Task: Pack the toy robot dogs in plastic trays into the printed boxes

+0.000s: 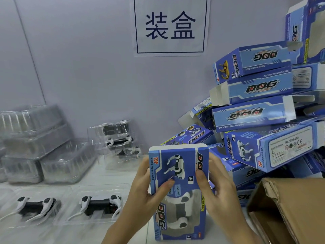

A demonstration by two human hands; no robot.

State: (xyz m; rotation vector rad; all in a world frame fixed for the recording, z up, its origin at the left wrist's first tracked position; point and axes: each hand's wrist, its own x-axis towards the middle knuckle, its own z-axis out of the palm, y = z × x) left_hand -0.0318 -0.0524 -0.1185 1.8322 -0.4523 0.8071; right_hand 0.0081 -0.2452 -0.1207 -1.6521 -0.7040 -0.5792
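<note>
1. Fingers of the left hand (140, 196) and right hand (219, 187) are clamping a printed box (177, 191) between them, thumbs pressing its front.
2. Through its window, a toy robot dog (181, 210) is showing; closing appears under way.
3. Left of the fingers, a trayed dog (100, 204) is waiting; next calls for an empty box (253, 117).

White table with trays, boxes and a carton

The white table (98, 175) carries, along the lower left of the frame, two clear trays each holding a black-and-white toy dog (37, 207) (101, 205), side by side. Behind them at left sit stacked empty clear trays (33, 145); toward the centre, a small stack of filled trays (119, 140). A heap of blue printed boxes (260, 117) fills the right, with a brown cardboard carton (288, 208) at lower right.
</note>
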